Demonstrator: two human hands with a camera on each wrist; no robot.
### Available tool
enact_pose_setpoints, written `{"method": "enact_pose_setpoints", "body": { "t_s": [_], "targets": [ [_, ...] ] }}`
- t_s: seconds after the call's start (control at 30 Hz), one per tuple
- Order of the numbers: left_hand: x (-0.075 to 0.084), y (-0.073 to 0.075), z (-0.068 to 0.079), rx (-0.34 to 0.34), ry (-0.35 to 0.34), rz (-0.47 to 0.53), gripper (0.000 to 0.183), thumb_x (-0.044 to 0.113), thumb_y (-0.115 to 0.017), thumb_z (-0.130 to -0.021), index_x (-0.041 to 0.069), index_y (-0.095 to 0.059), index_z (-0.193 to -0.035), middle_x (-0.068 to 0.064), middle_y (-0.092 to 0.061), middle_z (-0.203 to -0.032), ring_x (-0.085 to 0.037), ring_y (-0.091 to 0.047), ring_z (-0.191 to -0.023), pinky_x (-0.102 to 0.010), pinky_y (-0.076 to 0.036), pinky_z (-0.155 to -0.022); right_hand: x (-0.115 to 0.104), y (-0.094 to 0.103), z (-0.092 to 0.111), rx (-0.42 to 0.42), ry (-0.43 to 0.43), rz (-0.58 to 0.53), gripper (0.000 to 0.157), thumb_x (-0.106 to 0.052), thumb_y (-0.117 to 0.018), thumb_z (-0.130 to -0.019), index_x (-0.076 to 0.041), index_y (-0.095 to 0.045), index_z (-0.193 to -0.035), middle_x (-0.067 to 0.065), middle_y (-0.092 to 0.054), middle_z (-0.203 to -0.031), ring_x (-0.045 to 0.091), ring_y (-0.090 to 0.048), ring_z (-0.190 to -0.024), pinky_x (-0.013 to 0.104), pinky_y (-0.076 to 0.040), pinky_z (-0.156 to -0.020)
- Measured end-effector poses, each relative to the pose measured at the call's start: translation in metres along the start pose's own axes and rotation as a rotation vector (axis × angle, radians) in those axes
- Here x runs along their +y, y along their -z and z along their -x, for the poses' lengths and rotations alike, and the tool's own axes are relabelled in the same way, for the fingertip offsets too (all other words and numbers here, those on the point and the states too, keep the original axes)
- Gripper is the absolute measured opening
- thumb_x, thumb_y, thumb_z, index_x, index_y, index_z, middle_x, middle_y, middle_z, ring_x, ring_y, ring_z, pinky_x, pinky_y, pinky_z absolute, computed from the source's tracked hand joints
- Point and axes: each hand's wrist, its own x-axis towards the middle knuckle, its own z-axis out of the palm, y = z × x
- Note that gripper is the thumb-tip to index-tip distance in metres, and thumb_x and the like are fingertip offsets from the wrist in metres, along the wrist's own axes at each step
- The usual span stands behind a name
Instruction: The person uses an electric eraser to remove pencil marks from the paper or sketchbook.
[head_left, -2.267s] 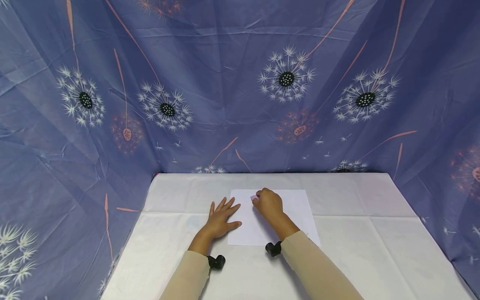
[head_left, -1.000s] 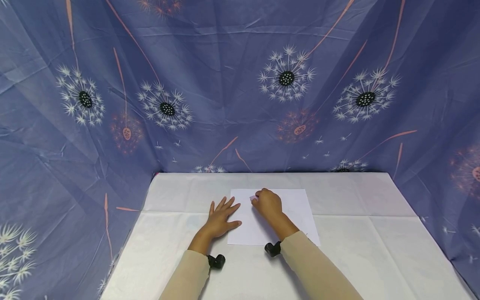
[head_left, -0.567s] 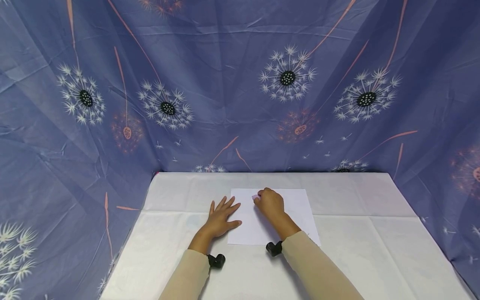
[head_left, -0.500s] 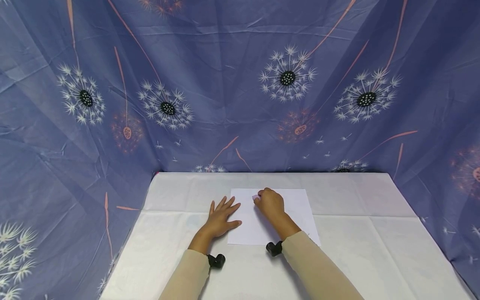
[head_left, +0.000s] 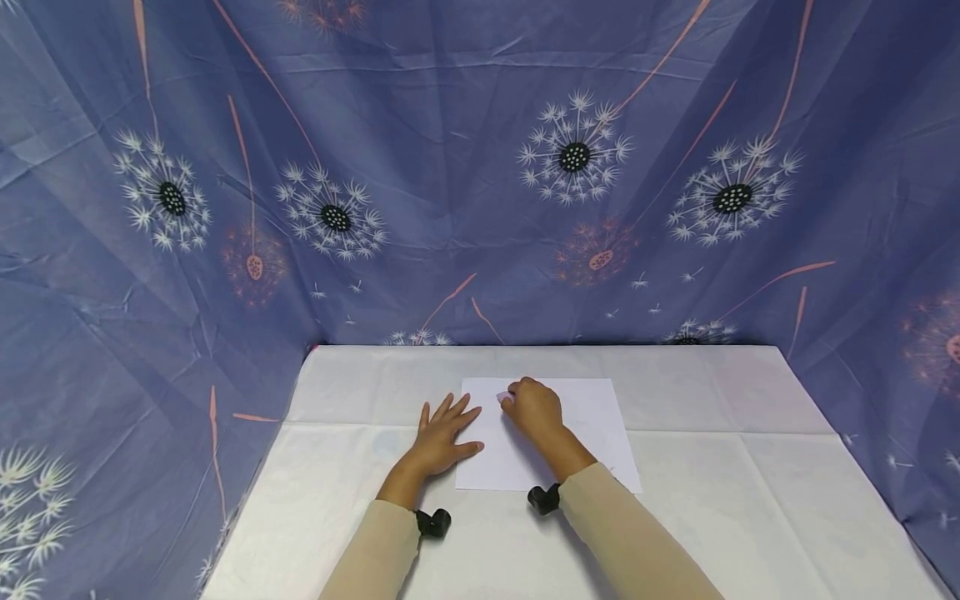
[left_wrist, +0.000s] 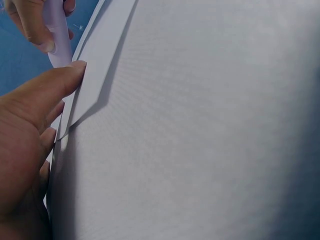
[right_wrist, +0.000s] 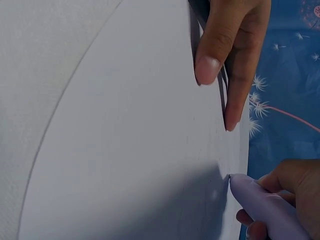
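Note:
A white sheet of paper lies on the white-covered table. My left hand rests with spread fingers on its left edge; in the left wrist view the thumb of the left hand touches the sheet's edge. My right hand, over the upper part of the sheet, grips a thick lavender pen-shaped tool. In the right wrist view the tool has a small dark tip meeting the paper, and a few faint dark specks show nearby. Most of the tool is hidden by the fingers in the head view.
The white tablecloth has fold creases. Behind and at both sides hangs a blue curtain with dandelion prints. Black wrist cameras sit on the left wrist and the right wrist.
My right hand, holding the lavender tool, shifts slightly left over the sheet after a small move right. My left hand and the paper stay in place.

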Motion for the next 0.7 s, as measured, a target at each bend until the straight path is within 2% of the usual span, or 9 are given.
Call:
{"method": "enact_pose_setpoints", "body": {
  "t_s": [0.13, 0.37, 0.7],
  "targets": [
    [0.0, 0.0, 0.0, -0.002, 0.001, -0.003, 0.065, 0.047, -0.066, -0.095, 0.024, -0.047, -0.153, -0.002, -0.028, -0.168, -0.034, -0.015, -0.159, -0.067, 0.001, -0.125, 0.0, 0.0, 0.0, -0.005, -0.033, 0.009, 0.025, -0.029, -0.072, -0.093, -0.01, -0.079, -0.109, 0.009, -0.073, -0.096, 0.032, -0.072, -0.093, 0.047, -0.059, -0.081],
    [0.0, -0.001, 0.001, 0.002, -0.002, -0.005, 0.065, 0.046, -0.066, -0.095, 0.023, -0.047, -0.153, -0.003, -0.029, -0.168, -0.034, -0.016, -0.158, -0.068, 0.0, -0.125, -0.002, -0.002, 0.0, -0.038, 0.002, 0.001, 0.027, -0.029, -0.071, -0.094, -0.011, -0.078, -0.112, 0.009, -0.074, -0.102, 0.032, -0.072, -0.098, 0.047, -0.059, -0.086],
    [0.0, 0.0, 0.0, 0.001, 0.003, 0.007, 0.066, 0.046, -0.067, -0.095, 0.023, -0.047, -0.153, -0.003, -0.029, -0.168, -0.034, -0.015, -0.159, -0.067, 0.002, -0.125, 0.013, 0.004, 0.0, 0.002, -0.065, -0.001, 0.028, -0.031, -0.071, -0.094, -0.01, -0.078, -0.11, 0.012, -0.074, -0.1, 0.034, -0.072, -0.096, 0.048, -0.059, -0.081]
  ]
}}
